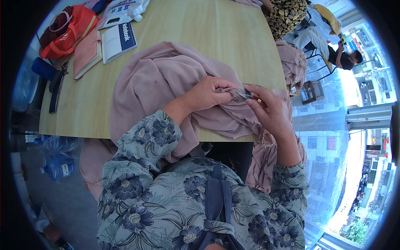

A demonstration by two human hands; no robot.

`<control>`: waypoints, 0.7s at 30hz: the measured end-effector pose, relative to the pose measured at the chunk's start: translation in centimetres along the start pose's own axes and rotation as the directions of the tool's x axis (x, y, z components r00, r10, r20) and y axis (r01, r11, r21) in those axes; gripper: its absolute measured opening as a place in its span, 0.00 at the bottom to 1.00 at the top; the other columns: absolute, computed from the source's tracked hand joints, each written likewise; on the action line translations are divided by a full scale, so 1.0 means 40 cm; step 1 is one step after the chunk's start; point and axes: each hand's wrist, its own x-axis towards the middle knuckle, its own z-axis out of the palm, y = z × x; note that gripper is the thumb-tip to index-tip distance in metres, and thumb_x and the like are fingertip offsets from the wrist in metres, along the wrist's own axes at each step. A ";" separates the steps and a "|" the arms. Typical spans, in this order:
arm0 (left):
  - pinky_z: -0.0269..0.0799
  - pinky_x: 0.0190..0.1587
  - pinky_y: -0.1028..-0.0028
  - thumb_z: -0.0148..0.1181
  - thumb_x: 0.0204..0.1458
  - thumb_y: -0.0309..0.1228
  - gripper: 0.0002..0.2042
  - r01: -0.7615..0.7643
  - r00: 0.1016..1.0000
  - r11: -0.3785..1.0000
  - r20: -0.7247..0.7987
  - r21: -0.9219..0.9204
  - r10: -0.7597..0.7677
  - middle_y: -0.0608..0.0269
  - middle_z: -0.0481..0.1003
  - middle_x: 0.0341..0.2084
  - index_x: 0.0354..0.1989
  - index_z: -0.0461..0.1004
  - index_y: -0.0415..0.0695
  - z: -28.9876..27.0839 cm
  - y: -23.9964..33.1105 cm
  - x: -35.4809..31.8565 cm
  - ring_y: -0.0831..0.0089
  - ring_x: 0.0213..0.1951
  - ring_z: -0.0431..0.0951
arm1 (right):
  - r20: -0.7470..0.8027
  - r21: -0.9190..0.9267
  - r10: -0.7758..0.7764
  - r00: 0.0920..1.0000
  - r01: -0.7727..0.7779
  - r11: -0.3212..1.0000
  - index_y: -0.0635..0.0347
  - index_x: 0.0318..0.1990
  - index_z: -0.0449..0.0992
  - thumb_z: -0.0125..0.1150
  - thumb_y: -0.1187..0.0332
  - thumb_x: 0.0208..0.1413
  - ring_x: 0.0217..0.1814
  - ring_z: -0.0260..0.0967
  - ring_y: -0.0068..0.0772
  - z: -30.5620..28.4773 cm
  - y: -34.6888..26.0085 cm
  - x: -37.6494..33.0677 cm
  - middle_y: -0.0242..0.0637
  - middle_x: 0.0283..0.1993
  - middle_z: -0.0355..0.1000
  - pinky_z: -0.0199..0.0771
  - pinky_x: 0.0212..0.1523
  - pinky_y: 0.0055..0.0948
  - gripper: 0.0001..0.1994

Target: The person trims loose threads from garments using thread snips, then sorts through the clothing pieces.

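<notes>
A large dusty-pink cloth (158,79) lies bunched on the light wooden table (208,29) and hangs over its near edge onto my lap. My left hand (208,93) pinches a gathered fold of this cloth near the table's edge. My right hand (271,112) holds a small orange-handled tool (255,97), with its metal tip at the same fold, right beside my left fingers. Both forearms wear grey-blue floral sleeves.
At the table's far left lie a red bag (68,31), a pink folder (87,52), a white-and-blue notebook (118,41) and a white plastic bag (125,10). More pink cloth (293,62) hangs at the right edge. Another person sits at the far end (287,14). Water jugs (58,166) stand on the floor left.
</notes>
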 end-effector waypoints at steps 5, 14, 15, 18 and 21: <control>0.65 0.36 0.85 0.54 0.47 0.23 0.10 0.011 1.000 1.000 -0.013 -0.009 -0.011 0.74 0.72 0.29 0.39 0.75 0.38 0.003 0.002 -0.004 0.88 0.33 0.68 | -0.022 0.012 -0.039 0.999 0.040 0.999 0.58 0.40 0.74 0.62 0.68 0.46 0.32 0.71 0.34 0.007 -0.003 0.004 0.37 0.35 0.73 0.71 0.34 0.28 0.12; 0.65 0.36 0.85 0.54 0.47 0.22 0.10 0.007 1.000 1.000 -0.020 -0.011 -0.007 0.73 0.73 0.29 0.39 0.74 0.37 0.007 0.009 -0.004 0.88 0.33 0.69 | -0.052 -0.077 -0.107 0.993 0.102 0.992 0.57 0.37 0.75 0.62 0.70 0.45 0.36 0.72 0.37 0.005 -0.018 0.010 0.36 0.35 0.74 0.71 0.36 0.29 0.10; 0.63 0.36 0.86 0.54 0.47 0.23 0.10 0.007 1.000 1.000 -0.018 -0.001 -0.007 0.75 0.71 0.29 0.39 0.75 0.38 0.006 0.009 -0.005 0.89 0.33 0.68 | -0.050 -0.088 -0.105 0.993 0.100 0.991 0.57 0.37 0.75 0.62 0.70 0.45 0.36 0.72 0.36 0.005 -0.021 0.010 0.36 0.35 0.74 0.71 0.36 0.29 0.10; 0.64 0.36 0.85 0.54 0.47 0.23 0.10 0.016 1.000 1.000 -0.020 0.012 -0.015 0.74 0.72 0.29 0.39 0.75 0.38 0.006 0.005 -0.005 0.88 0.33 0.68 | -0.050 -0.098 -0.107 0.993 0.102 0.990 0.56 0.37 0.75 0.62 0.70 0.45 0.36 0.72 0.36 0.007 -0.018 0.009 0.35 0.35 0.74 0.71 0.36 0.29 0.09; 0.64 0.37 0.84 0.53 0.47 0.23 0.10 -0.007 1.000 1.000 -0.014 0.031 0.007 0.73 0.72 0.30 0.39 0.75 0.39 0.007 0.014 -0.006 0.87 0.34 0.68 | -0.059 -0.090 -0.113 0.992 0.107 0.990 0.56 0.36 0.75 0.62 0.71 0.45 0.36 0.72 0.36 0.009 -0.015 0.009 0.35 0.35 0.74 0.71 0.36 0.29 0.09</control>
